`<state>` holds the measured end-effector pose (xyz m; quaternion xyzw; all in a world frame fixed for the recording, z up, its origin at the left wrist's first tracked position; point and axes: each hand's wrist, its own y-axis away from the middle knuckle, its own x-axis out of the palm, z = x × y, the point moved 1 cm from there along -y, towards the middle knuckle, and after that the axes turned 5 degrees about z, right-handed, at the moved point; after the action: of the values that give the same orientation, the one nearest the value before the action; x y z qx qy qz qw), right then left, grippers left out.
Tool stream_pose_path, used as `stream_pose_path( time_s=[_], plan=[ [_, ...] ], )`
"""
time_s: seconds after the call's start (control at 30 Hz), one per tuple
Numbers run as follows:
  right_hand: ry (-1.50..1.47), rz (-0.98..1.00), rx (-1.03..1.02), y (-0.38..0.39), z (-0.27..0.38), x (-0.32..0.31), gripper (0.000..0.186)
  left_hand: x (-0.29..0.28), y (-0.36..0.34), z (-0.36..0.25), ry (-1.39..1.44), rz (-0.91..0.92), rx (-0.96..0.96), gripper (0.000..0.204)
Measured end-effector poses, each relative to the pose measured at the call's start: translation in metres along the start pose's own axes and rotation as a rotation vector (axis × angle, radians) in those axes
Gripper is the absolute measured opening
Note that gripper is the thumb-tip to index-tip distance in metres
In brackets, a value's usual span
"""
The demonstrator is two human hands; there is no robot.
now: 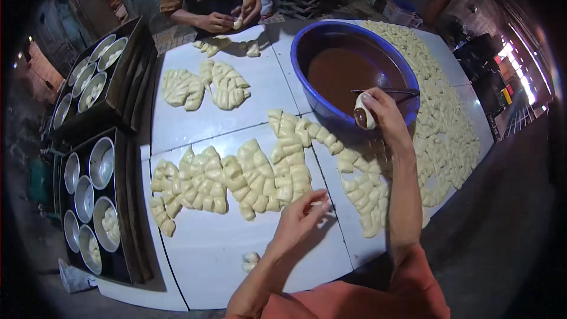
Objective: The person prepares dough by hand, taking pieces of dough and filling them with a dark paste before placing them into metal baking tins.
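Note:
My right hand (383,112) is closed around a piece of pale dough (370,119) with brown filling on it, over the near rim of a blue tub (313,97). A thin dark stick-like tool (397,90) crosses at its fingers; whether they grip it, I cannot tell. Brown paste (348,74) partly fills the tub. My left hand (304,215) hovers low over the white table, fingers apart and nothing visible in them. Beside it spreads a sheet of joined dough pieces (254,177). Small dough pieces (250,261) lie near the left forearm.
Round metal pans (101,162), some holding dough, sit in dark trays (127,207) at the left. More dough (443,118) covers the table's right side, and two dough slabs (227,85) lie farther back. Across the table (201,266), a person's hands (227,20) handle a small dough piece.

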<state>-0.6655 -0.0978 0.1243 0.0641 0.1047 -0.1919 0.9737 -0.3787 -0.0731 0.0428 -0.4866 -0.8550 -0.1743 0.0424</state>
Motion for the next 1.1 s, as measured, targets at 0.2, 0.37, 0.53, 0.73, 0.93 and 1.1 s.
stream_pose_path(
  time_s=[0.2, 0.37, 0.53, 0.73, 0.93, 1.1],
  plan=[
    [-0.643, -0.068, 0.026, 0.066, -0.051, 0.060, 0.011, 0.020, -0.026, -0.005, 0.588, -0.022, 0.070, 0.047],
    [-0.851, 0.057, 0.172, 0.117, -0.055, 0.133, 0.018, -0.006, 0.004, 0.021, 0.812, -0.132, 0.027, 0.039],
    [-0.671, 0.179, 0.134, 0.145, -0.064, 0.172, 0.051, -0.044, 0.040, 0.043, 0.722, -0.450, 0.138, 0.026],
    [0.294, -0.086, -0.388, 0.166, -0.063, 0.228, 0.041, -0.048, 0.067, 0.041, 0.348, -0.659, 0.215, 0.028],
    [0.085, -0.011, -0.223, 0.157, -0.058, 0.239, 0.010, -0.063, 0.084, 0.022, 0.228, -0.553, 0.200, 0.034],
    [-0.175, 0.194, 0.045, 0.166, -0.048, 0.235, 0.021, -0.095, 0.089, 0.010, 0.349, -0.356, 0.024, 0.030]
  ],
)
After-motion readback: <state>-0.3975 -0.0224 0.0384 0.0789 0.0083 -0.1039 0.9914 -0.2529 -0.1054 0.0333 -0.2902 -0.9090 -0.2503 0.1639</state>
